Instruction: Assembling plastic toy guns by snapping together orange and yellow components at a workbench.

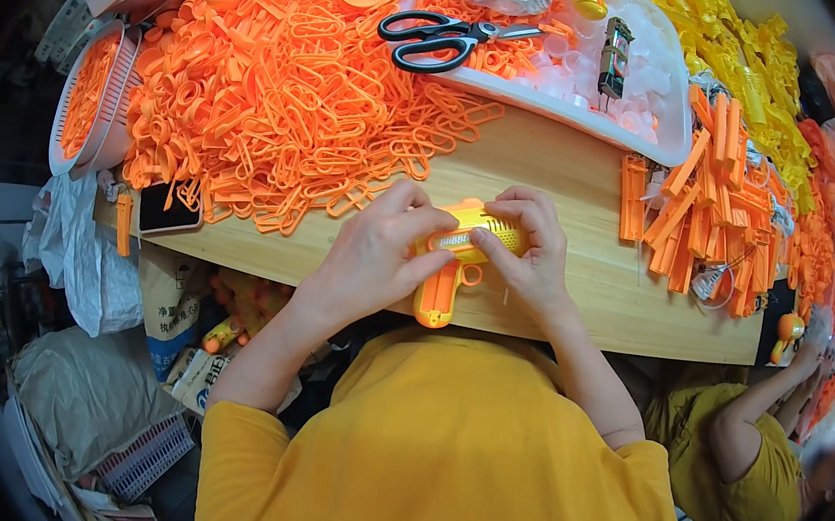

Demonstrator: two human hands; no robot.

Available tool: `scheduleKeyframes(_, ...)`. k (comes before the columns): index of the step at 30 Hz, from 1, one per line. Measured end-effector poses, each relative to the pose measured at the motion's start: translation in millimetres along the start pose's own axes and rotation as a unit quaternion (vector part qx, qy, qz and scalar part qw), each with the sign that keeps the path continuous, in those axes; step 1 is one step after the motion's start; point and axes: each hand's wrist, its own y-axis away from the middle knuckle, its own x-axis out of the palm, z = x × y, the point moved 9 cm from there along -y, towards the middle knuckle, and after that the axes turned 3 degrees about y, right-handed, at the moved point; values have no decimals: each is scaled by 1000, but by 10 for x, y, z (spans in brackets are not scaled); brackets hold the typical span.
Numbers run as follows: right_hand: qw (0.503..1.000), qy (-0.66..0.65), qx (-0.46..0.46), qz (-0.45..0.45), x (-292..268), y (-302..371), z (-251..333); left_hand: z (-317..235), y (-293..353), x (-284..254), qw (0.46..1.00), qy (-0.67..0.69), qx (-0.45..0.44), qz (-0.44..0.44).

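Observation:
A yellow toy gun with orange parts [440,288] is held between my two hands over the front edge of the wooden table. My left hand [384,242] grips its left end, thumb and fingers closed on the body. On the other end, my right hand [530,236] pinches the yellow perforated part with thumb and fingers. The gun's grip points down toward me, and a small orange trigger ring shows beside it. Fingers cover parts of the gun's top and both ends.
A big heap of orange plastic parts [283,87] covers the table's left. Black-handled scissors [449,38] lie by a white tray [573,105] of translucent pieces. Long orange parts [709,203] are piled right, yellow parts [756,82] behind. A phone [171,209] rests left; a co-worker [742,442] sits at right.

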Motion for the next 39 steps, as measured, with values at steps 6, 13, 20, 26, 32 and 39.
scheduleKeyframes(6, 1000, -4, 1, -7, -10, 24, -4, 525, 147, 94, 976, 142, -163, 12)
scheduleKeyframes(13, 1000, -8, -19, -13, 8, 17, 46, 718, 246, 360, 896, 395, -203, -17)
scheduleKeyframes(20, 972, -215, 58, -78, -123, 157, -164, 727, 322, 384, 873, 440, -212, 3)
scheduleKeyframes(26, 834, -522, 177, 8, 67, 333, 5, 463, 372, 681, 796, 556, -234, 52)
scheduleKeyframes(32, 960, -279, 33, 21, -256, 48, 261, 611, 383, -85, 984, 52, -108, -129)
scheduleKeyframes(39, 971, 113, -184, 107, 150, -54, 803, 706, 532, -473, 949, -215, -93, -211)
